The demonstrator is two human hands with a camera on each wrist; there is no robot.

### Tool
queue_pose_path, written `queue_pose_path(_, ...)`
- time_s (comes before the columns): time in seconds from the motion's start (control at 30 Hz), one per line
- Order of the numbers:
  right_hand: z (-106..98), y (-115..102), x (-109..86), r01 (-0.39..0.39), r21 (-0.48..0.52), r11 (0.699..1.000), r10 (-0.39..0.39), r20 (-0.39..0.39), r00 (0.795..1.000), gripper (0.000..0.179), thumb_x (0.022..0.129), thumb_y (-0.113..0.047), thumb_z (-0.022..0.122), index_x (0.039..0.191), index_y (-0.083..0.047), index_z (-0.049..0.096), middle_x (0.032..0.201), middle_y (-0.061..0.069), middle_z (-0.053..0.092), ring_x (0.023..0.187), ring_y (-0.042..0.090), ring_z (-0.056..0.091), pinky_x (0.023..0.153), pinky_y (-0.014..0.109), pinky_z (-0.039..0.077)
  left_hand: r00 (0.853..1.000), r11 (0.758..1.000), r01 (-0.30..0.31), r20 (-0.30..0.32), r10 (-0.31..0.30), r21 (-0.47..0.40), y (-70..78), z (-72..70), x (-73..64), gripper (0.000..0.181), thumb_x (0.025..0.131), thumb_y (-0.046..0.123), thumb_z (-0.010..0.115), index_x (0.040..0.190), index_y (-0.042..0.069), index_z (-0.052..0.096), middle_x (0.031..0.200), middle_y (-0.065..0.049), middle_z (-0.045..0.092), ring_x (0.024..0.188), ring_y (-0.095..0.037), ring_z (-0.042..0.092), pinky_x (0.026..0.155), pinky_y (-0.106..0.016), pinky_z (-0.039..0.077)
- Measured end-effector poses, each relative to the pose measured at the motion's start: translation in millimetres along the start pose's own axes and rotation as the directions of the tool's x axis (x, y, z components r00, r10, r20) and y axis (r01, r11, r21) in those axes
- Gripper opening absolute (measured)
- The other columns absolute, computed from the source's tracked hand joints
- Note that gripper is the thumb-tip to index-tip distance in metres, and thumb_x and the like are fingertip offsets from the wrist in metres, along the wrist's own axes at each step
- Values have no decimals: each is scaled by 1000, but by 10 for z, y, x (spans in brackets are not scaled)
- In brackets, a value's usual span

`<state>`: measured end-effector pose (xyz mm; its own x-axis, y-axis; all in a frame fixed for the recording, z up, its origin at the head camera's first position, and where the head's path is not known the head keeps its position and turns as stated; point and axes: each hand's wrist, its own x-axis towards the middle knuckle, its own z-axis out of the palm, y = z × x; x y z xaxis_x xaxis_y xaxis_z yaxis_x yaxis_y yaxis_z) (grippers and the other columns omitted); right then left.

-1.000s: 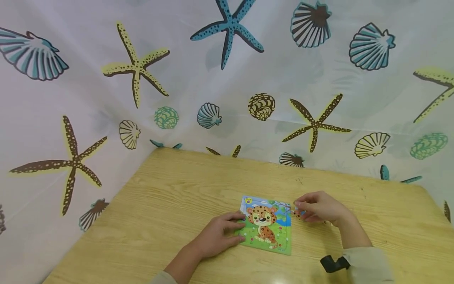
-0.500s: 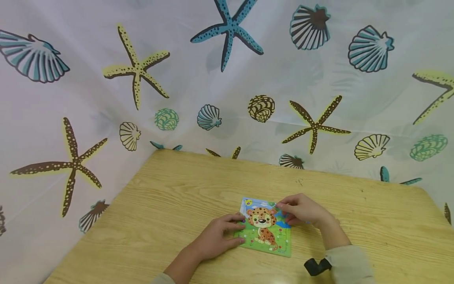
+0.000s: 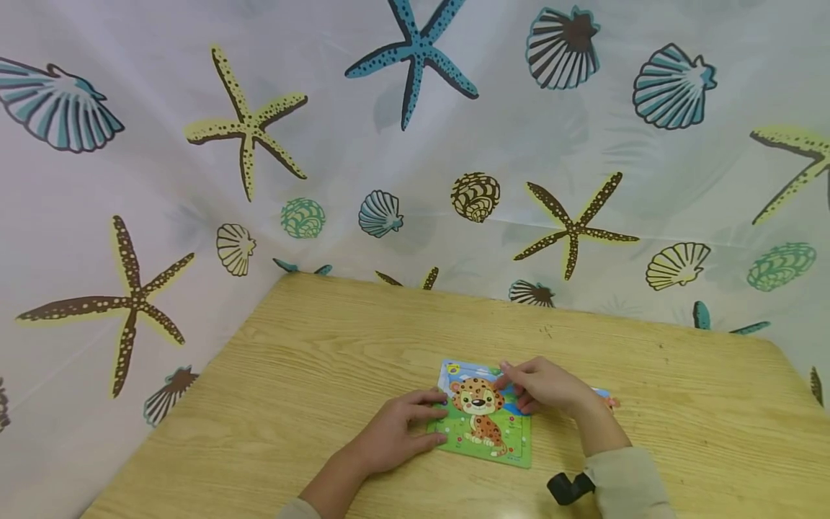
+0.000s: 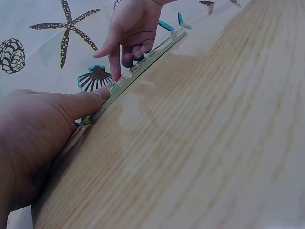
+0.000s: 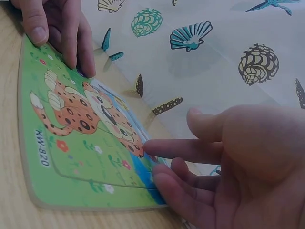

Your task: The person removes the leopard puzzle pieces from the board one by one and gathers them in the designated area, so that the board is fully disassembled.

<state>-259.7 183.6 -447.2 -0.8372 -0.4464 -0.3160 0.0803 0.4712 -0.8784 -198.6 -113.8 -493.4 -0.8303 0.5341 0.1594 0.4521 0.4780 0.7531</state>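
A flat, square jigsaw puzzle [image 3: 483, 425] with a cartoon leopard on green and blue lies on the table. My left hand [image 3: 398, 432] rests on its left edge with fingers extended. In the left wrist view, the thumb [image 4: 95, 95] lies on the puzzle's rim. My right hand [image 3: 547, 386] is over the upper right part. Its outstretched index finger [image 5: 186, 150] touches the picture beside the leopard's head, while the other fingers are loosely bent and hold nothing visible. Part of the puzzle's right side is hidden beneath that hand.
A small blue and orange flat thing [image 3: 608, 398] lies right of the puzzle, partly hidden by my right wrist. The wooden table [image 3: 337, 339] meets a cloth [image 3: 441, 238] printed with shells and starfish at the back and left.
My right hand has moved left, from beside the puzzle onto its upper right part. The small spotted orange piece earlier at its fingertips no longer shows there. The left hand has stayed put.
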Motion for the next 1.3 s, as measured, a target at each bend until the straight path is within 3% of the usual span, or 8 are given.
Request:
queue_pose_path(0.2,30,-17,0,40,-73,997,-39,13,999,33,106,-25,50,119,-2,71,77,2,56,64,13,51,62,25,53,1000,1000,4,1,-4,-5,-1,-18,-15,44,91,34,73,126,7,69,145,-4,55,143,-28,44,117,-50,38)
queue_pose_path(0.37,57,-10,-12,74,-93,993,-73,17,997,22,100,-12,60,116,0,70,92,10,66,70,14,56,65,27,55,1000,1000,2,12,-2,-3,-9,-13,-21,44,92,33,73,127,6,68,145,-5,55,143,-29,44,117,-50,38)
queue_pose_path(0.63,101,-42,-12,93,-93,991,-93,1,996,22,92,-1,68,114,2,70,122,22,61,76,15,65,65,27,59,1000,1000,2,6,-2,16,2,-26,-38,44,92,33,72,127,6,68,145,-5,55,143,-29,44,118,-50,37)
queue_pose_path(0.87,124,-72,-16,78,-145,986,-87,-59,994,28,90,-1,71,117,-1,68,124,23,59,72,16,62,62,30,57,1000,1000,10,16,-10,15,21,-34,-51,44,92,32,72,127,5,68,146,-6,55,143,-29,44,118,-50,37)
queue_pose_path(0.97,86,-108,-33,79,-248,966,-108,-109,988,37,88,-4,75,124,-6,67,127,23,58,87,23,62,72,37,57,1000,1000,3,18,-4,14,33,-36,-48,43,93,31,72,127,4,67,146,-6,54,143,-29,44,118,-49,37)
queue_pose_path(1.07,25,-147,-40,93,-339,936,-140,-117,983,39,87,-7,76,125,-8,68,118,18,62,101,27,60,78,38,54,1000,1000,2,18,-2,12,44,-40,-43,43,93,30,72,127,4,67,146,-6,54,143,-28,44,118,-49,37)
queue_pose_path(1.3,-90,-154,-2,154,-354,922,-181,-43,983,27,92,-4,70,119,-4,71,105,16,63,77,20,58,53,29,46,1000,1000,-9,17,9,18,59,-40,-35,43,93,30,71,126,4,68,146,-7,55,143,-28,44,117,-49,39)
